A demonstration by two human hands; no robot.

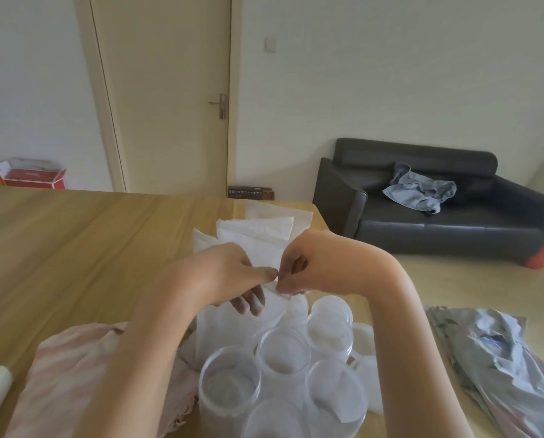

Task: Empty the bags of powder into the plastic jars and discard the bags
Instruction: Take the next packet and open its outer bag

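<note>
A wooden surface [74,235] is seen filling the lower left of the view, its far right corner lying near a dark sofa [438,203] on which a blue cloth [419,191] is draped. A closed door [166,90] is seen in the far wall. A pink cloth [74,374] is spread along the near edge of the surface, and a patterned grey-green bag [501,352] is laid toward the near right edge. A stack of white bags [258,232] is placed close to the far right corner. A cluster of clear plastic jars [283,355] is stood upright at the near edge, between the pink cloth and the patterned bag; white powder is seen in at least one of them, and white lids [367,336] are set just beside them on the right. One white bag of powder [232,327] is held above and just behind the jars, its top edge raised. That top edge is pinched by the left hand [232,276] between thumb and fingers, with the remaining fingers resting against the bag's face. The same edge is pinched by the curled fingers of the right hand [299,273], the two hands touching at the fingertips.
</note>
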